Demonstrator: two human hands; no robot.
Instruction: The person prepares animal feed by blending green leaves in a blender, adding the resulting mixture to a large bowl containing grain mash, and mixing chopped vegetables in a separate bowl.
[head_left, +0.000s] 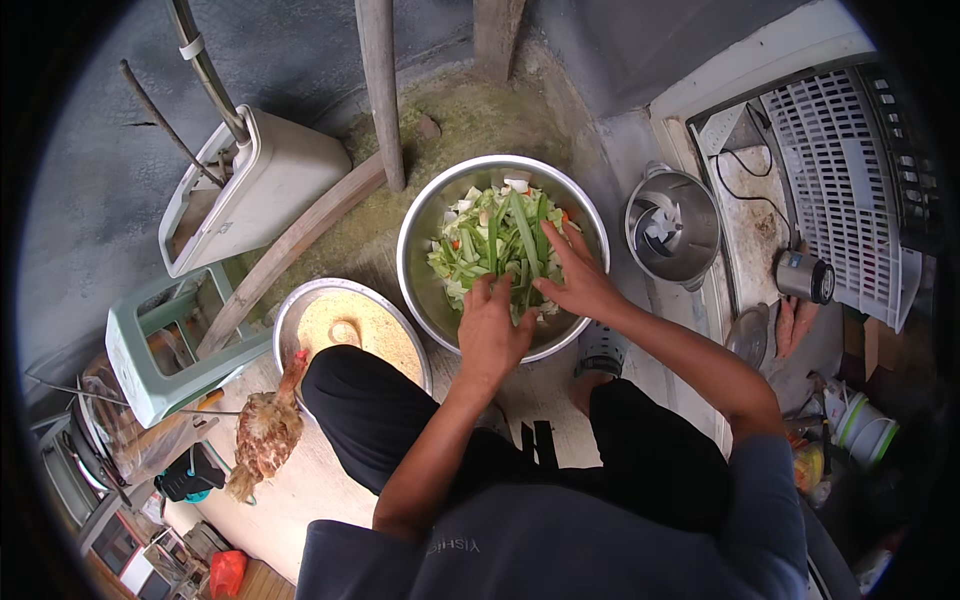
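Note:
A wide stainless-steel bowl (600, 232) stands on the ground in front of me. It holds cut vegetables (469, 247): pale leafy pieces, bits of orange and long green strips (523, 229) lying on top. My left hand (491, 330) reaches over the near rim, thumb apart from the fingers, its fingertips at the near side of the heap. At the heap's right side, my right hand (581, 274) has its fingers spread against the vegetables. Neither hand clearly grips a piece.
A metal basin of yellowish meal (382, 322) sits at the left, with a chicken (266, 435) beside it. To the right stands a metal food-chopper bowl (675, 255) with blades inside. Wooden poles (379, 82), a mop bucket (285, 180) and a green plastic stool (142, 337) occupy the far left.

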